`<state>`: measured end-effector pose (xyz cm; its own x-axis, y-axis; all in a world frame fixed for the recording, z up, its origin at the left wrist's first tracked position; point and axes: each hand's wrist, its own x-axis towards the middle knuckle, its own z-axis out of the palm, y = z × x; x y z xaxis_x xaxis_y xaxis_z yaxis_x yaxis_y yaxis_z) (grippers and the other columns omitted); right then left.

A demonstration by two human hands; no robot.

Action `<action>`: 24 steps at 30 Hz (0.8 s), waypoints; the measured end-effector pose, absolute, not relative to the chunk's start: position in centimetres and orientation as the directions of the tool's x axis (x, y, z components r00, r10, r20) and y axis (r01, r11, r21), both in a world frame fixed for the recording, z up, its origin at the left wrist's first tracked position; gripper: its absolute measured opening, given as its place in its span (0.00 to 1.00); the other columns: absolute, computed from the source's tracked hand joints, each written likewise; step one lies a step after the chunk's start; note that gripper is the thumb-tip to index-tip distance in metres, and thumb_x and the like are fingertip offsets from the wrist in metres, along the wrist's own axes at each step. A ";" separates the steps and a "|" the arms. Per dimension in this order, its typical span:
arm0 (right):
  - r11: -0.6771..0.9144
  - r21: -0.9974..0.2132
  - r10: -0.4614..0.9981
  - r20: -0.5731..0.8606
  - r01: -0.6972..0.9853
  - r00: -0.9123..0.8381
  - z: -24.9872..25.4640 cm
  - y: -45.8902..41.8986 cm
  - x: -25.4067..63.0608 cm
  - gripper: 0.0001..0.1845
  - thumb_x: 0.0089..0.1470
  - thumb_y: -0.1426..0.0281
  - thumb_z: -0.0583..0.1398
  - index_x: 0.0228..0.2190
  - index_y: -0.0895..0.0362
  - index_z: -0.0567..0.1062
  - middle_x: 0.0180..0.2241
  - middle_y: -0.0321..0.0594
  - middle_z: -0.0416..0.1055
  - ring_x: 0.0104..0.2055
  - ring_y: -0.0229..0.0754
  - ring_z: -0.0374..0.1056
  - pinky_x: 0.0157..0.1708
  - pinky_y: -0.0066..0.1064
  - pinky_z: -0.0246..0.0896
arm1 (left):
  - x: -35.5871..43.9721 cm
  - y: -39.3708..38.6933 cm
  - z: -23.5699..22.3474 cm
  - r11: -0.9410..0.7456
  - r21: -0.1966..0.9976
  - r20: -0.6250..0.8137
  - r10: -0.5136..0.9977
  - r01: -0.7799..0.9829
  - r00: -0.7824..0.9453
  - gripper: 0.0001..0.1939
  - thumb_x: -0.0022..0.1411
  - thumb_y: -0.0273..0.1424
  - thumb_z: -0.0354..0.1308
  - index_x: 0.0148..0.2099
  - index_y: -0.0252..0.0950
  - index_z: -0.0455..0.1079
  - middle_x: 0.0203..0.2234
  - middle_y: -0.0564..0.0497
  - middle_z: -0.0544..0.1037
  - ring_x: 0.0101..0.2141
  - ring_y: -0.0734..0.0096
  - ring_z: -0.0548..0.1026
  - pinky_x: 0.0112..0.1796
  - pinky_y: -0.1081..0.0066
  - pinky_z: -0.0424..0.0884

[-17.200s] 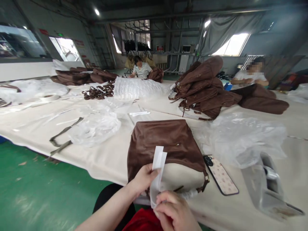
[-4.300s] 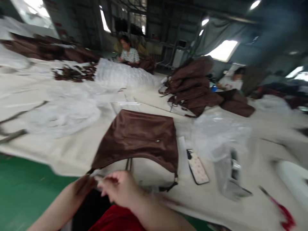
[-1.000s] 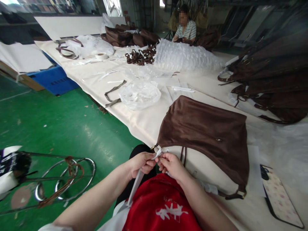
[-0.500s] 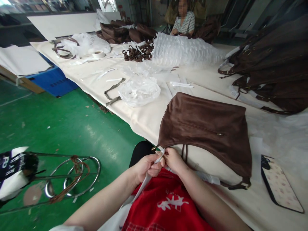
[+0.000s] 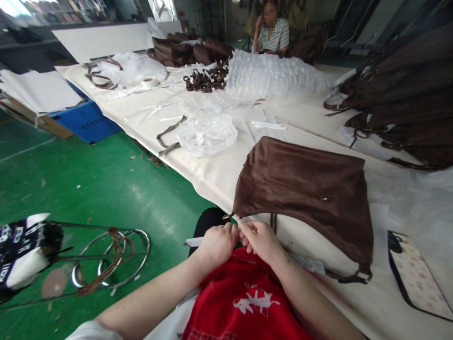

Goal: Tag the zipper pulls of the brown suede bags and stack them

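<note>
A brown handbag (image 5: 304, 182) lies flat at the near table edge, its zip facing up and its curved opening towards me. Beside the metal ring at its left corner, my two hands meet over the bag's strap. My left hand (image 5: 219, 243) is closed, knuckles up, on a white strip (image 5: 194, 242) whose end sticks out to the left. My right hand (image 5: 262, 240) is closed with thumb and fingers pinched around the strap end, which is mostly hidden. Further right, the strap (image 5: 348, 275) shows pale wrapping along part of it.
A patterned phone (image 5: 419, 274) lies right of the bag. Clear plastic (image 5: 207, 134), bubble wrap (image 5: 276, 75) and more brown bags (image 5: 406, 94) are on the table (image 5: 141, 120). A metal-framed stool (image 5: 116, 259) stands at left. A person (image 5: 272, 35) sits across.
My left hand has turned knuckles up, and the white strip, which hung towards my lap, now points left. The person across has raised a hand to the head.
</note>
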<state>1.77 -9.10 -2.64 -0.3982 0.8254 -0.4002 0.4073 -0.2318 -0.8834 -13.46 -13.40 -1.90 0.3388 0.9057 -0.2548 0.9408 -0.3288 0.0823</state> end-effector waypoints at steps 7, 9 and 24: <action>-0.339 -0.911 0.809 -0.410 0.236 -0.420 -3.8 -10.0 1.6 0.14 0.53 0.59 0.58 0.26 0.58 0.72 0.18 0.32 0.70 0.14 0.30 0.62 0.11 0.19 0.53 | -14.4 -13.8 -2.0 -0.164 0.428 -0.147 0.958 0.889 0.247 0.13 0.68 0.29 0.40 0.46 0.32 0.64 0.37 0.43 0.75 0.36 0.62 0.75 0.39 0.64 0.71; -0.398 -0.897 0.796 -0.441 0.191 -0.414 -4.2 -10.2 1.5 0.14 0.52 0.59 0.58 0.26 0.58 0.72 0.18 0.32 0.69 0.14 0.30 0.62 0.11 0.19 0.52 | -14.9 -14.0 -2.3 -0.084 0.623 -0.101 0.977 0.778 0.186 0.12 0.69 0.32 0.41 0.44 0.34 0.64 0.36 0.44 0.74 0.37 0.63 0.74 0.40 0.65 0.69; -0.520 -0.843 0.743 -0.525 0.136 -0.416 -4.7 -9.9 0.7 0.24 0.46 0.48 0.62 0.26 0.57 0.72 0.18 0.32 0.68 0.16 0.32 0.63 0.13 0.20 0.55 | -15.3 -12.9 -1.9 0.820 0.403 -0.557 0.572 -0.406 0.602 0.07 0.58 0.30 0.57 0.30 0.35 0.62 0.13 0.64 0.49 0.12 0.86 0.38 0.11 0.82 0.38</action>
